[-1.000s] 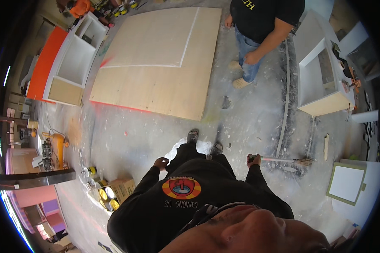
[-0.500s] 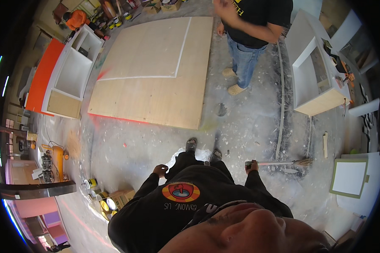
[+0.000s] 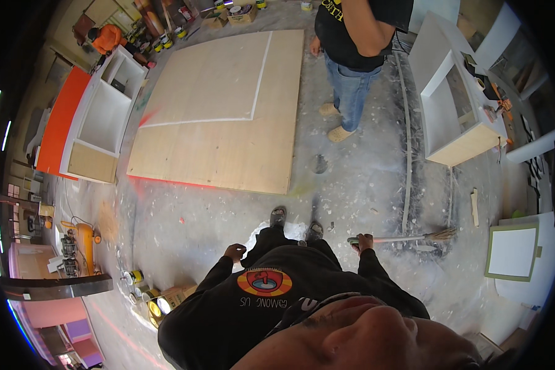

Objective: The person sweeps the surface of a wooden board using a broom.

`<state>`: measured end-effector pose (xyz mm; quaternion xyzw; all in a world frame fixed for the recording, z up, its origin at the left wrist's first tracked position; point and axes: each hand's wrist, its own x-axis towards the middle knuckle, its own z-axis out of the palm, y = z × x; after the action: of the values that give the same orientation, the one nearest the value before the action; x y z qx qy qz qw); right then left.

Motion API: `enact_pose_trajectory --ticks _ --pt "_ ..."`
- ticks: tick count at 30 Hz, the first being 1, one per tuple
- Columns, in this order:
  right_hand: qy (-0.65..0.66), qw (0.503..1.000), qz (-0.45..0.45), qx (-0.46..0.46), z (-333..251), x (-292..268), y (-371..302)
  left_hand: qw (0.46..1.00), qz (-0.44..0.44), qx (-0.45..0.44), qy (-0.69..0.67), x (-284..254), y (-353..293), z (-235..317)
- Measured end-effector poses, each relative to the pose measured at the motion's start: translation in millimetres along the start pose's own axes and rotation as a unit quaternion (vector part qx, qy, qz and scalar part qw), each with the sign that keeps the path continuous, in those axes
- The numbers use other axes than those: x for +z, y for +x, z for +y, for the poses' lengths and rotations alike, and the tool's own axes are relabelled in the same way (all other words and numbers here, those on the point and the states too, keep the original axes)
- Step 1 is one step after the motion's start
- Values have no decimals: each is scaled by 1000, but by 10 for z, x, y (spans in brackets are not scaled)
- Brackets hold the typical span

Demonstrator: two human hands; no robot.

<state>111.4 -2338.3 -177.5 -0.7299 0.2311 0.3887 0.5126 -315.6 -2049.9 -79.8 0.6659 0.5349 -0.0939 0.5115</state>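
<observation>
A long-handled brush (image 3: 407, 237) is gripped in the right hand (image 3: 364, 242) above the dusty floor (image 3: 364, 185), while the left hand (image 3: 234, 251) is loosely curled, empty.

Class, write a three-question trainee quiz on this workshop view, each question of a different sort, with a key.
1. True or false: the right hand grips the handle of a long broom with straw-coloured bristles.
2. Multiple choice: the left hand is A) holding a yellow paint tin, B) empty, hanging beside the dark trousers, C) resting on the plywood sheet.
3. Fill in: the large pale plywood sheet with a white painted line lies flat on the ____.

Key: 1 true; 2 B; 3 floor. The dusty grey concrete floor also bears the other person in blue jeans, standing at the sheet's right edge.
</observation>
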Motion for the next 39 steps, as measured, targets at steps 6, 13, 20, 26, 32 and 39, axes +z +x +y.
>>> enact_pose_trajectory --ticks 6,13,20,26,32,39 --pt "-310 838 -166 -417 415 -306 820 995 -21 -46 -83 95 139 296" --pt "-215 900 -313 -215 -795 830 -789 996 11 83 -16 81 283 569" --pt "-271 779 -356 -440 -1509 1562 -2015 964 -21 265 22 270 413 1312" --pt "-308 618 -503 -519 -1901 2156 -3272 855 13 516 -62 233 303 1971" --pt "-207 512 -680 -483 -2091 2508 -4423 869 32 482 -105 -130 333 1698" --pt "-92 441 -711 -540 -2438 2620 -5139 883 68 434 -164 -367 327 1448"
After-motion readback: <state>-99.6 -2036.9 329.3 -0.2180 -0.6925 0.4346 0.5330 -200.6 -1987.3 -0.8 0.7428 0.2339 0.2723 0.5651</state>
